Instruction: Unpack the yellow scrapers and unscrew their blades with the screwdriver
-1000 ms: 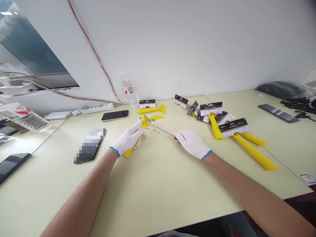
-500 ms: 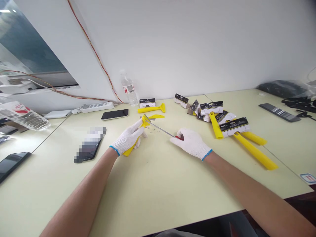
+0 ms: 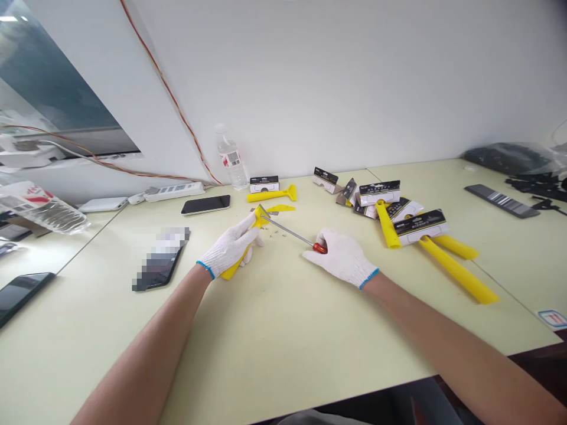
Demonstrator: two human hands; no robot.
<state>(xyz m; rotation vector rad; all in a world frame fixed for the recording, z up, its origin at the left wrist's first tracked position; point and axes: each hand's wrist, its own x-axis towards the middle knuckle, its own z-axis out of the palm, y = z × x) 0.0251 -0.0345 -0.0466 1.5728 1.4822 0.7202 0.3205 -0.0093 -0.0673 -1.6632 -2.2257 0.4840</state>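
My left hand (image 3: 231, 245), in a white knit glove with a blue cuff, is closed around a yellow scraper (image 3: 261, 218), its head tilted up and its handle slanting down under the palm. My gloved right hand (image 3: 340, 257) grips the red handle of a screwdriver (image 3: 290, 231). The screwdriver's shaft runs left to the scraper head, and its tip meets the head there. Several tiny screws (image 3: 277, 233) lie on the table just below the shaft. Behind the head rests a loose yellow piece (image 3: 281, 208) beside a small grey metal part.
At the right lie several yellow scrapers (image 3: 458, 270) with black-and-white card sleeves. Another yellow scraper (image 3: 270, 196) lies at the back by a water bottle (image 3: 233, 162). Phones (image 3: 206, 204) and a power strip (image 3: 175, 190) are on the left. A grey striped strip (image 3: 502, 201) lies far right.
My right hand has shifted slightly and its thumb has moved, so more of the red screwdriver handle shows. The left hand and scraper stay in place.
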